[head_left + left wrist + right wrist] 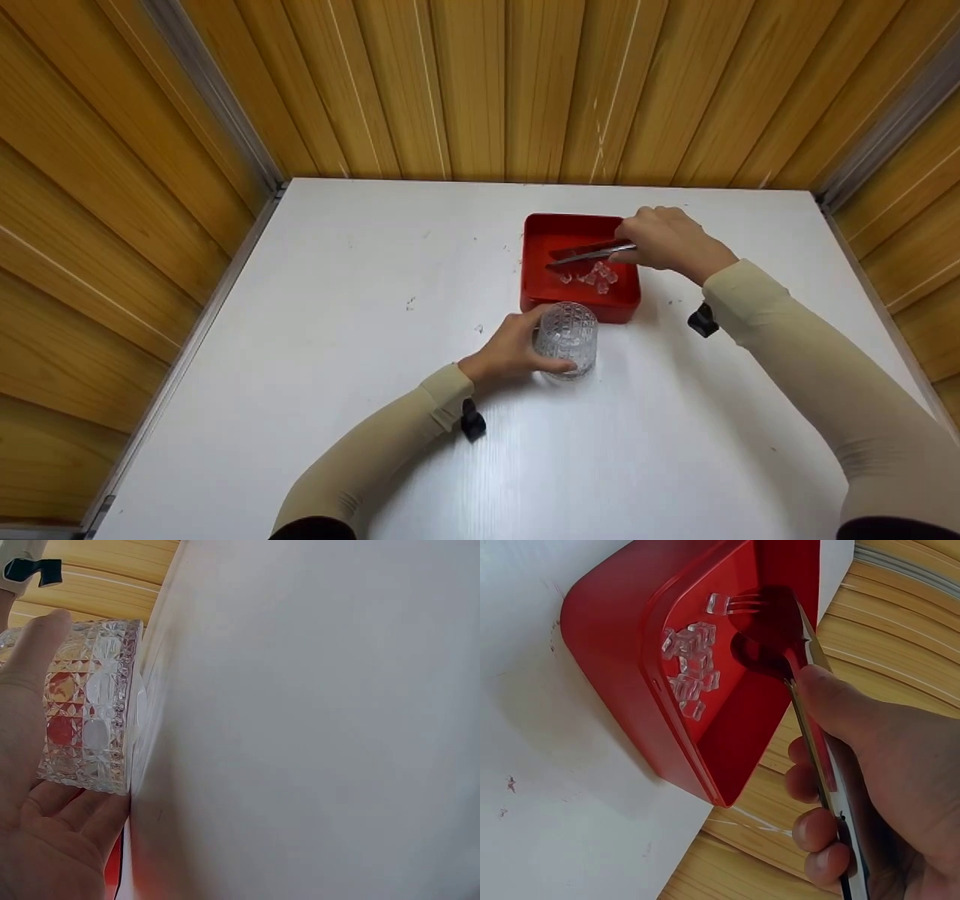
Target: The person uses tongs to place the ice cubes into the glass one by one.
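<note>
My left hand (517,346) holds a clear patterned glass (574,337) upright on the table, thumb on the near side and fingers round the far side. In the left wrist view the glass (94,705) shows its cut facets. My right hand (664,238) grips metal tongs (596,255) over a red square tray (581,309). One arm of the tongs (776,619) ends in fork-like tines, close to a single clear ice cube (718,604); whether they touch is unclear. Several more clear cubes (690,664) lie clustered inside the tray.
The white table (360,300) carries small dark marks. Wood-patterned panels (465,90) rise behind it and at both sides. The tray stands just behind the glass, with its wall close to my left fingers.
</note>
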The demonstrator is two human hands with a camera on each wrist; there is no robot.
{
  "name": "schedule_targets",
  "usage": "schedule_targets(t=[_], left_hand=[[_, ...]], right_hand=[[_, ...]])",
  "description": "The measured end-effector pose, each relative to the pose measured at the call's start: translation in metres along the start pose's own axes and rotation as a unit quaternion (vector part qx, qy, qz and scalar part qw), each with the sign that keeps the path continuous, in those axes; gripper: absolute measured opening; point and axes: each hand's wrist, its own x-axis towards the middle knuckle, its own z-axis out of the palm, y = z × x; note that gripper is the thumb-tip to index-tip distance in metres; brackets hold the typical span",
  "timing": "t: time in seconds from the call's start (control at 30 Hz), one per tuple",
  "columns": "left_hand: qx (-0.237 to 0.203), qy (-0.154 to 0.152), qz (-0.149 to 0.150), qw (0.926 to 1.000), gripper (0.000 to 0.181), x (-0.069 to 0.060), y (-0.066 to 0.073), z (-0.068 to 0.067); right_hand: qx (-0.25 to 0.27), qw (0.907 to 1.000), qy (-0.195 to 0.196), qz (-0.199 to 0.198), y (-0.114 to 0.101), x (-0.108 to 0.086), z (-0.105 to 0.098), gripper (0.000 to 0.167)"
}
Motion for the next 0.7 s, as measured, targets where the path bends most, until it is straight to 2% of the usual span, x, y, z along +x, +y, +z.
schedule_targets(t=[0.4, 0.7], left_hand=[[-0.018, -0.001, -0.004, 0.9998, 0.087, 0.0, -0.002, 0.002], [-0.021, -0.001, -0.008, 0.9997, 0.087, 0.0, -0.003, 0.002]], right_hand=[[0.015, 0.9992, -0.033, 0.016, 0.001, 0.006, 0.001, 0.025], [0.009, 0.9994, -0.028, 0.021, 0.001, 0.012, 0.0, 0.023]])
